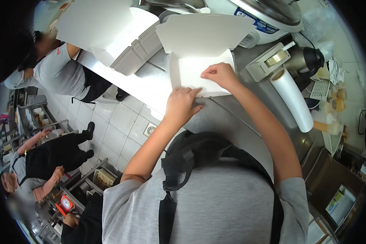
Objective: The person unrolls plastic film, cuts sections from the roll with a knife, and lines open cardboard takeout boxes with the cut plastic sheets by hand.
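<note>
An open white cardboard takeaway box (pixel 183 70) lies on the steel counter, its lid (pixel 203 34) folded back away from me. My left hand (pixel 182 105) rests at the box's near left corner, fingers over the edge and thumb spread apart. Above the inside of the box is my right hand (pixel 221 76), thumb and fingertips pressed together in a pinch. Whatever is between those fingertips, if anything, is too small to make out. Nested white boxes (pixel 136 51) with raised lids stand to the left.
A tape dispenser (pixel 268 61), a white roll (pixel 290 99) and a dark-topped jug (pixel 307 61) sit to the right. Behind is a rice cooker (pixel 268 16). Co-workers stand at the left, one in a black apron (pixel 49 156). A red scale (pixel 66 202) is at lower left.
</note>
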A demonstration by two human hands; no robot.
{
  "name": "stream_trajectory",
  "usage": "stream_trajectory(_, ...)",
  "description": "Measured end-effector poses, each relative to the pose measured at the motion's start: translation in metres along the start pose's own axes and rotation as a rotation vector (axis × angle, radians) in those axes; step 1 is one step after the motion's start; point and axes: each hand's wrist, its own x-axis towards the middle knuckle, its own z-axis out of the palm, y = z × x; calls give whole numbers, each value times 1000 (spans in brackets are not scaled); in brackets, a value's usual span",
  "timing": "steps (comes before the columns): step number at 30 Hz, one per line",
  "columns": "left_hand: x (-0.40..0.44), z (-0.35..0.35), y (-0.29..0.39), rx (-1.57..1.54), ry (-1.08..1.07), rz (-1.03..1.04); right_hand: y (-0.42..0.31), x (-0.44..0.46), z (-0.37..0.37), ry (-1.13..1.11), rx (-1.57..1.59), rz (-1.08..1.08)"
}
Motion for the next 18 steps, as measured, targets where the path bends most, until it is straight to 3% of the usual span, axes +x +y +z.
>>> stream_trajectory(4,-1,12,-13,-16,36,30,-4,8,8,3,-211,-23)
stream_trajectory(7,-2,19,-16,-11,54,6,-19,2,1,134,-240,54)
stream_trajectory(10,-3,18,-13,18,68,-6,-3,13,-2,82,-101,82)
stream_trajectory(13,0,19,-9,17,97,-2,5,18,-12,-40,389,196)
stream_trajectory(18,-2,16,-10,82,103,12,-7,-66,-64,263,408,-91)
